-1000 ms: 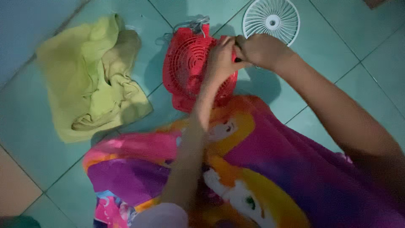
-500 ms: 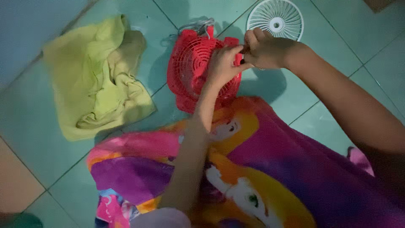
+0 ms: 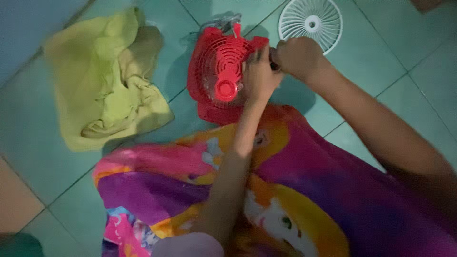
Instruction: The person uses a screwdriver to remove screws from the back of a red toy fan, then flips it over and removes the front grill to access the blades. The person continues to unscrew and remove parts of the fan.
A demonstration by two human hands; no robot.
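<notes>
Red fan housing [image 3: 220, 71]: small, grilled, tipped up on edge on the green tiled floor [image 3: 381, 57], just past the person's lap.
Left hand [image 3: 259, 78]: grip closed over the housing's right rim, fingers wrapped on it.
Right hand [image 3: 297, 57]: fisted tight against the left at the same rim; something dark shows between them, too small to identify.
White fan grille [image 3: 310, 24]: flat on the floor, just behind the right hand.
Yellow-green cloth [image 3: 104, 81]: crumpled on the floor, left of the housing, apart from it.
Lap: bright cartoon-print fabric [image 3: 285, 190], purple, pink, orange.
</notes>
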